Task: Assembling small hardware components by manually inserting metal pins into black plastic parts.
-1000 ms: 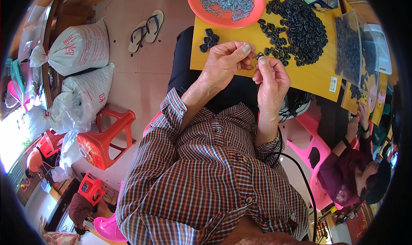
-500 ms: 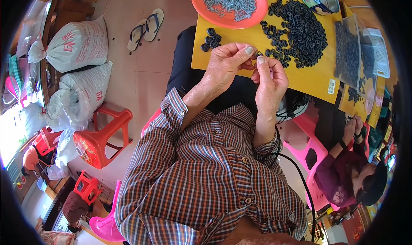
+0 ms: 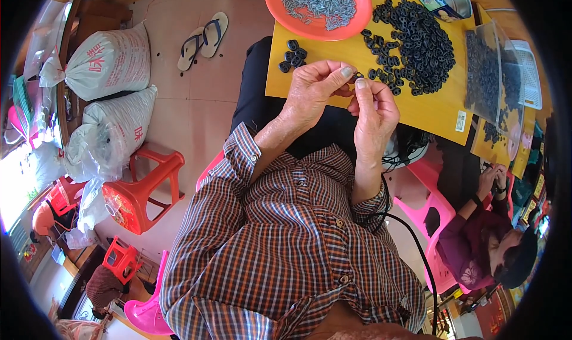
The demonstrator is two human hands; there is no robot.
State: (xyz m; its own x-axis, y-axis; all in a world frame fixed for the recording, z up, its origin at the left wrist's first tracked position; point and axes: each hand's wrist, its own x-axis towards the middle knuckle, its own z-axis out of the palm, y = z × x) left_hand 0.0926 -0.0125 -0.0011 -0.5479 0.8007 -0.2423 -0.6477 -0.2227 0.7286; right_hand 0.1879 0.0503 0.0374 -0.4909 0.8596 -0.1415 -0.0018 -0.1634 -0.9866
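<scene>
My left hand (image 3: 311, 93) and my right hand (image 3: 375, 111) meet over the near edge of the yellow table, thumbs and forefingers pinched together. Between their tips is a small black oval part (image 3: 358, 75), mostly covered by the fingers. Whether a pin is in it I cannot make out. Just beyond the left hand sits a small group of black oval parts (image 3: 293, 56). Ahead of the right hand spreads a large heap of similar black parts (image 3: 424, 48), with holes through them. A red-orange plate (image 3: 274, 9) holds many small grey metal pins (image 3: 322, 3).
A clear plastic bin (image 3: 481, 66) of black parts and a white basket (image 3: 529, 78) stand at the right. An open tin (image 3: 450, 0) is at the back. A co-worker (image 3: 482, 239) sits at my right. Red stool (image 3: 140, 188), white sacks (image 3: 110, 63) and sandals (image 3: 211, 33) are left.
My fingers have shifted only slightly around the small black part. The co-worker's hands at the right have moved a little. The heaps and the plate stay where they were.
</scene>
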